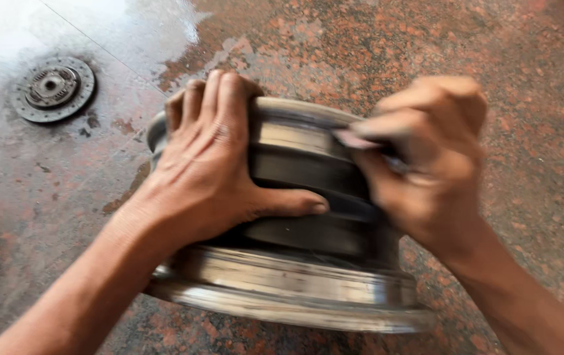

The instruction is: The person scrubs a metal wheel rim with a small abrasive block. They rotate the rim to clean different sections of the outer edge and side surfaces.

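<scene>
1. A metal wheel rim (308,263) stands on its edge on a speckled reddish stone floor (531,190), its barrel facing the camera, near the middle of the view.
2. The left hand (209,171) lies flat over the top of the rim, fingers hooked across the far lip and thumb stretched along the dark barrel. It grips the rim, most likely to keep it from rolling or tipping.
3. The right hand (426,164) is blurred. It is closed around something small and pale, perhaps a scrap of abrasive or cloth (354,139), pressed against the upper barrel just beside the left thumb. What the scrap is cannot be told for certain.
4. The blur suggests a rubbing stroke along the barrel, which would explain the bracing hold of the other hand.
5. A round toothed disc (53,87), like a clutch plate, lies flat on the floor well apart to the upper left, within a pale dusty patch (131,26).
</scene>
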